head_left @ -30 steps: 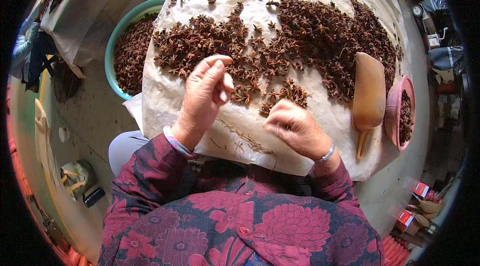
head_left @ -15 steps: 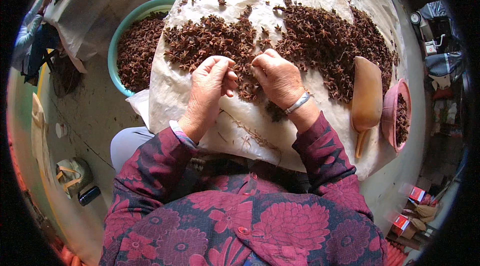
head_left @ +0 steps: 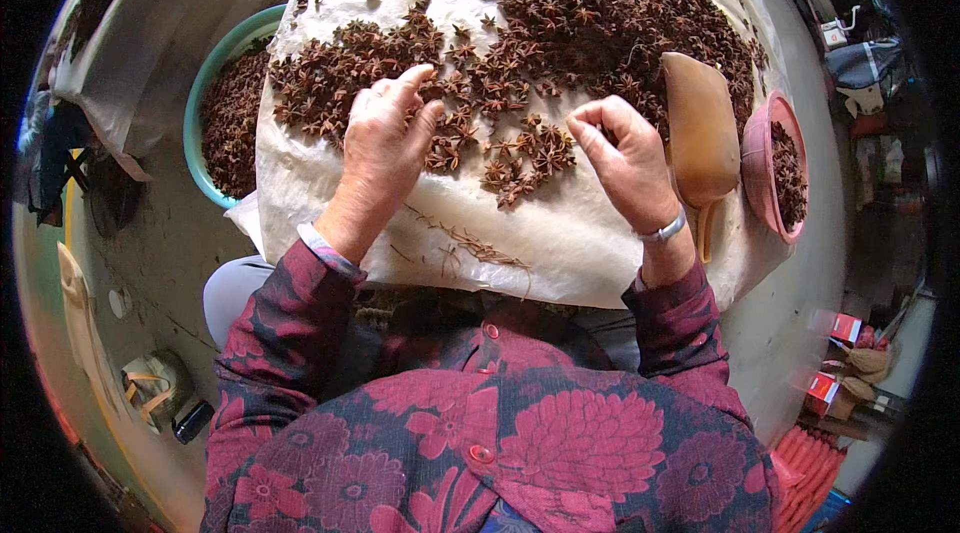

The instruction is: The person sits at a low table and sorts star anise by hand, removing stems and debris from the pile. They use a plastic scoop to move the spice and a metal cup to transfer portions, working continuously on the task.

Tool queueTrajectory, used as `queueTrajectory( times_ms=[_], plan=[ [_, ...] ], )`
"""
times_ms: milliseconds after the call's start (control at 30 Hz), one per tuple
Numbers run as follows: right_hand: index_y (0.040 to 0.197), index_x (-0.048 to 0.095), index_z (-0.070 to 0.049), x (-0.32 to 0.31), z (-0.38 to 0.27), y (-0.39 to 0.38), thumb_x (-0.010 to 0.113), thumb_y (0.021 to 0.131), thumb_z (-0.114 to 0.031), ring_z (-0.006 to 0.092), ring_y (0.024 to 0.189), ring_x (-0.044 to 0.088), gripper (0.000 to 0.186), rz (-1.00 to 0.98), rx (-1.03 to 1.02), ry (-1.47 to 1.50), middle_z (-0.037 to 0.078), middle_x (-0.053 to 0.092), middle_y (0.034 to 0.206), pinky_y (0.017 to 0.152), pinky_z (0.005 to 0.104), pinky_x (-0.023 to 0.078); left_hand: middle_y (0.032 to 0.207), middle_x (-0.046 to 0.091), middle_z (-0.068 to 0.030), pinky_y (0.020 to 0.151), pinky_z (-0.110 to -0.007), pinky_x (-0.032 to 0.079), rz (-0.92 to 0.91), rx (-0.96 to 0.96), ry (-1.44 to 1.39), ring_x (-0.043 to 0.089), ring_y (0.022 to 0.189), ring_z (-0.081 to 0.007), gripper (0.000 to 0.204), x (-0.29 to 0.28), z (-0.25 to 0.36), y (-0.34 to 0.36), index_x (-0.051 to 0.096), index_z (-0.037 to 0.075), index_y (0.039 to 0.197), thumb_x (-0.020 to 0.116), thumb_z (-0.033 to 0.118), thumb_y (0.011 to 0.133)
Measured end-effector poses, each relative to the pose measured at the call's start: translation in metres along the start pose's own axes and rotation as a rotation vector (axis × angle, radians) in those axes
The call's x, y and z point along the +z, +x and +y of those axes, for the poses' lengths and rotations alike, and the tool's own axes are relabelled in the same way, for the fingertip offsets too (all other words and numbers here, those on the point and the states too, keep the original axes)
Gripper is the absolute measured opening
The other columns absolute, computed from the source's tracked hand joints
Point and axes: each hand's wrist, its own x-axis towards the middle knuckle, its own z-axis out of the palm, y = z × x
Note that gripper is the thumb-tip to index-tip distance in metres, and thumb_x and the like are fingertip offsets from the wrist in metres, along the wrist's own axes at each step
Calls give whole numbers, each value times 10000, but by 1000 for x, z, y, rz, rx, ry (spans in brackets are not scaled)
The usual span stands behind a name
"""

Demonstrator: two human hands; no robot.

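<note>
Sorting dried spice at a work surface: a person in a red floral jacket bends over a pale, crinkled paper sheet (head_left: 560,243) spread with dark brown star-shaped anise pods (head_left: 590,33). The left hand (head_left: 385,138) rests flat, fingers relaxed, on the near edge of the heap, gripping nothing; the right hand (head_left: 625,158) curls thumb to fingertips, seemingly pinching a single pod. Thin loose stems (head_left: 465,243) lie on the bare paper near the body. A tan plastic scoop (head_left: 700,133) lies just right, between the hand and a pink bowl (head_left: 755,148); a teal basin (head_left: 195,133) of pods sits left. The picking-over looks midway; the next move calls for a fine fingertip grip
</note>
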Motion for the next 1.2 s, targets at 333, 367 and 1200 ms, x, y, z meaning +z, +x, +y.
queueTrajectory(
  times_ms=[333,367,1200],
  plan=[
    [1044,662,-35,10,26,-27,700,875,-15,228,784,643,174,-39,-11,-225,108,632,920,690,322,526,1218,603,-112,1019,-484,429,-389,595,240,556,1181,-325,362,30,17,-45,673,111,1102,638,205,754],
    [1060,659,-41,12,28,-27,699,867,-9,235,790,648,200,-54,-49,-257,108,634,925,695,327,529,1173,604,-101,971,-472,444,-383,565,288,566,1136,-307,318,28,13,-41,672,105,1052,637,198,750],
    [921,679,-22,38,-17,-67,703,880,23,242,830,616,65,41,-67,257,98,616,879,748,329,509,853,682,-37,624,-290,537,-624,-411,-855,644,690,-133,153,22,30,-56,678,49,1109,639,149,999]
  ],
)
